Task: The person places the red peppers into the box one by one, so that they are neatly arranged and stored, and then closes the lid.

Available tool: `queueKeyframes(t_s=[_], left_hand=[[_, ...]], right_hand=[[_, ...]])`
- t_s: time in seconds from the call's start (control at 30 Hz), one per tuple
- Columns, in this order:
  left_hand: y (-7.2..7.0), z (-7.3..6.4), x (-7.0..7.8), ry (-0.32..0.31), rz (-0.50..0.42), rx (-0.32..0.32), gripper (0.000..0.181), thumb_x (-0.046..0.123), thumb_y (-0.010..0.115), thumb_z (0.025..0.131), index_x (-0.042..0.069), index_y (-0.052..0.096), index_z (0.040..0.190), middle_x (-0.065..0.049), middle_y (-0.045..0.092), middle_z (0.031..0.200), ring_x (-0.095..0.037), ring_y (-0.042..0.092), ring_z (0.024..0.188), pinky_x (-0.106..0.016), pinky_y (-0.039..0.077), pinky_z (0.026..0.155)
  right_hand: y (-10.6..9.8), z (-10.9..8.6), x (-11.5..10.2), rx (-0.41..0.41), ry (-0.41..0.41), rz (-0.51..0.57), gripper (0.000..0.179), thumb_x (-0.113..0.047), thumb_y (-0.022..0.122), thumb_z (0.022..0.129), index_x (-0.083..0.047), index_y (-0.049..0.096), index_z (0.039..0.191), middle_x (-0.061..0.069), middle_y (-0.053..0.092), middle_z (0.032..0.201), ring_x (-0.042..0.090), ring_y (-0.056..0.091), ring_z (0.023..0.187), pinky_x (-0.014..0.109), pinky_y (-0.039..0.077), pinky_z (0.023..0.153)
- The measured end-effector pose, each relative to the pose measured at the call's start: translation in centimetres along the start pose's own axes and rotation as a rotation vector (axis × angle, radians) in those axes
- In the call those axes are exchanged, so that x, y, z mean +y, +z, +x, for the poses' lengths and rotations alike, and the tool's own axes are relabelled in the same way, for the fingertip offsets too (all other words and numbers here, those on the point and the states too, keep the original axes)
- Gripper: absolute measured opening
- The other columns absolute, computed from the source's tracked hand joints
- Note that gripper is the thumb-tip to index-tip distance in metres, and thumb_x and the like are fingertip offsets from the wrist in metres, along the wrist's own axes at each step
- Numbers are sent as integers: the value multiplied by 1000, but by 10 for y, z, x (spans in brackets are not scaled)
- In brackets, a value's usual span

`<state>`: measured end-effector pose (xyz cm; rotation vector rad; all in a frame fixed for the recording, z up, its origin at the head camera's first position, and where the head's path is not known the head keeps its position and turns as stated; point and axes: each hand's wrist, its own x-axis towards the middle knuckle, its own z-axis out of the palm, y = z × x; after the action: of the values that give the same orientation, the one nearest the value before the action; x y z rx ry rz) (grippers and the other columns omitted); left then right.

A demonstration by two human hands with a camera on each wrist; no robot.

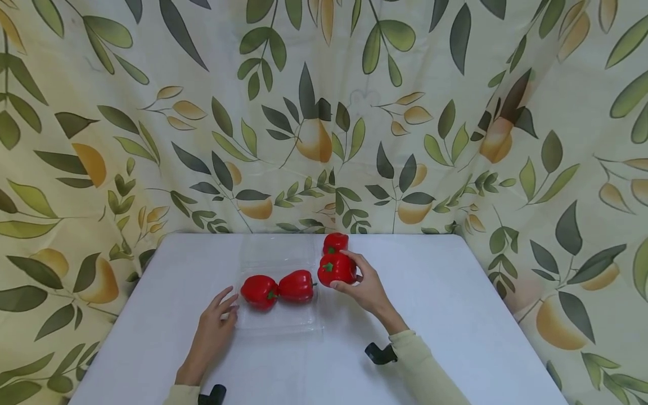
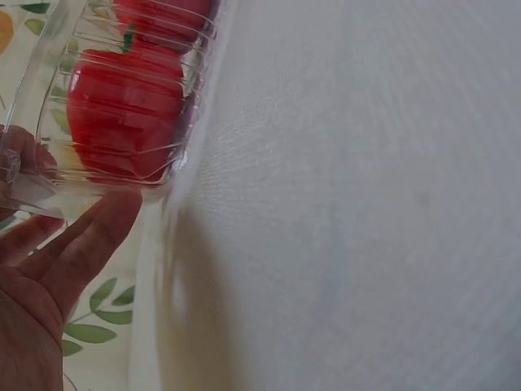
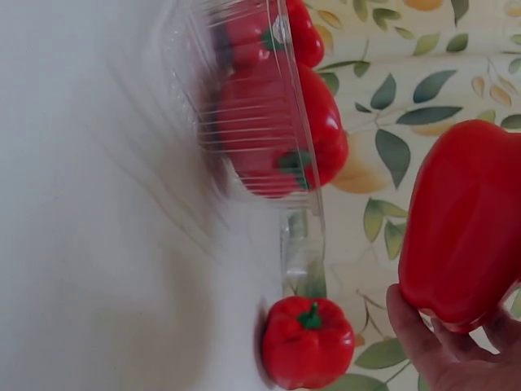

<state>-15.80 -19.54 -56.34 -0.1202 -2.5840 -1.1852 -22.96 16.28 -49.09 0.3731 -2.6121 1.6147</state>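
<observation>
My right hand (image 1: 372, 289) grips a red bell pepper (image 1: 336, 268) just right of a clear plastic container (image 1: 283, 324). The right wrist view shows this bell pepper (image 3: 464, 220) raised off the table, fingers at its lower end. Two more red peppers, one on the left (image 1: 259, 291) and one on the right (image 1: 296, 287), lie side by side inside the container, their green stems showing. At the container's left edge is my left hand (image 1: 212, 329), fingers extended. Its fingertips (image 2: 122, 208) touch or nearly touch the ribbed wall.
Another red pepper (image 1: 335, 242) stands on the white table (image 1: 420, 281), behind the held one. The container's clear lid (image 1: 275, 247) lies folded back toward the far edge. A leaf-and-fruit patterned curtain (image 1: 354, 140) hangs behind and around the table.
</observation>
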Motion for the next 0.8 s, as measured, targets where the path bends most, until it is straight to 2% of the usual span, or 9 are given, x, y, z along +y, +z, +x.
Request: queueKeyframes(t_s=[0.47, 0.7, 0.8], left_hand=[[1, 0, 0, 3, -6, 9, 36, 1, 63, 90, -2, 64, 126, -15, 52, 144, -29, 71, 100, -38, 61, 81], [1, 0, -1, 4, -18, 8, 36, 1, 62, 91, -2, 64, 126, -14, 51, 145, -29, 70, 101, -37, 61, 81], [2, 0, -1, 5, -24, 12, 35, 2, 61, 91, -2, 64, 126, -15, 51, 144, -29, 71, 100, -37, 62, 81]], right_hand=[[2, -8, -5, -35, -3, 19, 76, -35, 83, 76, -29, 49, 143, 9, 49, 146, 33, 45, 133, 47, 58, 94], [4, -8, -13, -72, 30, 62, 73, -26, 79, 82, -22, 46, 147, 13, 45, 150, 35, 42, 136, 46, 57, 96], [5, -9, -15, -75, 24, 78, 73, -27, 79, 82, -25, 45, 147, 12, 46, 150, 34, 42, 136, 47, 56, 97]])
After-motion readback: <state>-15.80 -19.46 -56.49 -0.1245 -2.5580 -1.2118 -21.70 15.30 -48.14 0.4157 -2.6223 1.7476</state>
